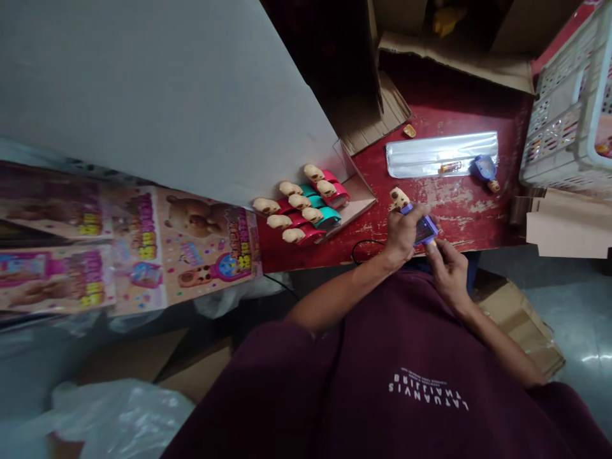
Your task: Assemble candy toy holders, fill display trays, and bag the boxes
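My left hand point(404, 233) is closed around a purple toy point(425, 229) with a dark square face and a spotted tan animal head point(398, 197) at its far end. At the toy's near end, my right hand point(447, 268) is closed in a pinch on a small orange-tan piece point(432, 244), mostly hidden by the fingers. Beyond the hands, another purple toy point(484, 167) with a tan head lies on a stack of clear plastic bags point(415, 159). A small orange piece point(409, 131) sits on the red tabletop point(363, 233).
Several red and green toys with tan heads point(299, 202) stand in rows at left, by a large pale panel point(167, 95). Printed bear packaging point(201, 245) lies further left. A white perforated basket point(557, 115) is at right; a cardboard box point(454, 57) stands behind.
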{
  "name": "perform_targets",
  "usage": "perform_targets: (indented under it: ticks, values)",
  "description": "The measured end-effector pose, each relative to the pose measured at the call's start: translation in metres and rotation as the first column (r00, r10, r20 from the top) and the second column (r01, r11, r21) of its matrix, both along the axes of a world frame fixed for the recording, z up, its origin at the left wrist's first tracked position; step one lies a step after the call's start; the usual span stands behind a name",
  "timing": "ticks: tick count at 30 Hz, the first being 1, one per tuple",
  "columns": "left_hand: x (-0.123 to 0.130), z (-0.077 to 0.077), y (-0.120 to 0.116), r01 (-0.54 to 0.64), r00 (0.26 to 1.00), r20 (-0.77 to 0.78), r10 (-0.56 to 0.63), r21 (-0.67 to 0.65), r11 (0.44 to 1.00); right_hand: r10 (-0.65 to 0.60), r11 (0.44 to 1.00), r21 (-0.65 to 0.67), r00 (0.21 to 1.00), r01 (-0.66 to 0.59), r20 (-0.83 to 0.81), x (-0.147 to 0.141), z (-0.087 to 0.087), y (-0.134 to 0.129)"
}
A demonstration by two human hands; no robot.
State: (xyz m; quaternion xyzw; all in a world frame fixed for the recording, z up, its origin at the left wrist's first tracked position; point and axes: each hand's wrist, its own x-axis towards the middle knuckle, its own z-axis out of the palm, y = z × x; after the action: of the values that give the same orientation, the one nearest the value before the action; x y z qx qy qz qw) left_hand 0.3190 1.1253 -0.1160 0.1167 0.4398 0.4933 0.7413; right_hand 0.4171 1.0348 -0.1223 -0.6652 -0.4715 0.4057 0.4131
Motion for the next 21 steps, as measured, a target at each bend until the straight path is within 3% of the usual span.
perform_targets:
  ticks: [1, 3, 5, 7, 8, 10, 12, 13, 14, 16, 18, 21]
  values:
    - [0.000, 0.000, 0.000, 0.015, 1.000, 0.003, -0.015, -0.003, 1.000, -0.030, 0.988, -0.153, 0.973, -0.005, -0.227, 0.001, 0.006, 0.002]
    - [-0.002, 0.001, 0.000, 0.041, 0.999, 0.012, -0.041, -0.021, 0.999, -0.150, 0.915, -0.385, 0.788, -0.119, -0.598, 0.003, 0.017, 0.006]
    - [-0.005, 0.000, 0.000, 0.064, 0.998, 0.023, -0.063, -0.041, 0.997, -0.242, 0.854, -0.464, 0.610, -0.236, -0.755, 0.005, 0.024, 0.011]
    - [-0.008, -0.001, 0.002, 0.096, 0.995, 0.045, -0.094, -0.048, 0.994, -0.247, 0.835, -0.475, 0.583, -0.277, -0.774, 0.006, 0.025, 0.014]
    - [-0.010, -0.002, 0.003, 0.112, 0.992, 0.056, -0.109, -0.047, 0.993, -0.215, 0.844, -0.467, 0.632, -0.263, -0.744, 0.006, 0.023, 0.014]
    - [-0.013, -0.002, 0.006, 0.098, 0.993, 0.064, -0.096, -0.035, 0.995, -0.093, 0.913, -0.380, 0.832, -0.147, -0.547, 0.004, 0.015, 0.011]
    - [-0.015, 0.000, 0.008, 0.039, 0.998, 0.059, -0.038, -0.025, 0.999, 0.025, 0.992, -0.123, 0.993, -0.039, -0.117, 0.003, 0.005, 0.007]
    - [-0.015, 0.002, 0.008, 0.009, 0.998, 0.055, -0.007, -0.025, 1.000, 0.044, 0.999, 0.025, 0.991, -0.048, 0.128, 0.002, 0.000, 0.005]
    - [-0.015, 0.004, 0.008, -0.018, 0.999, 0.049, 0.019, -0.029, 0.999, 0.039, 0.985, 0.143, 0.941, -0.092, 0.337, 0.002, -0.006, 0.003]
    - [-0.013, 0.009, 0.007, -0.051, 0.998, 0.034, 0.052, -0.051, 0.997, 0.002, 0.946, 0.262, 0.815, -0.189, 0.579, 0.002, -0.014, 0.001]
    - [-0.012, 0.013, 0.007, -0.076, 0.997, 0.018, 0.077, -0.063, 0.995, -0.028, 0.928, 0.305, 0.773, -0.216, 0.634, 0.001, -0.016, 0.002]
    - [-0.011, 0.015, 0.008, -0.067, 0.998, 0.015, 0.067, -0.041, 0.997, -0.025, 0.952, 0.284, 0.897, -0.114, 0.442, -0.006, -0.006, 0.006]
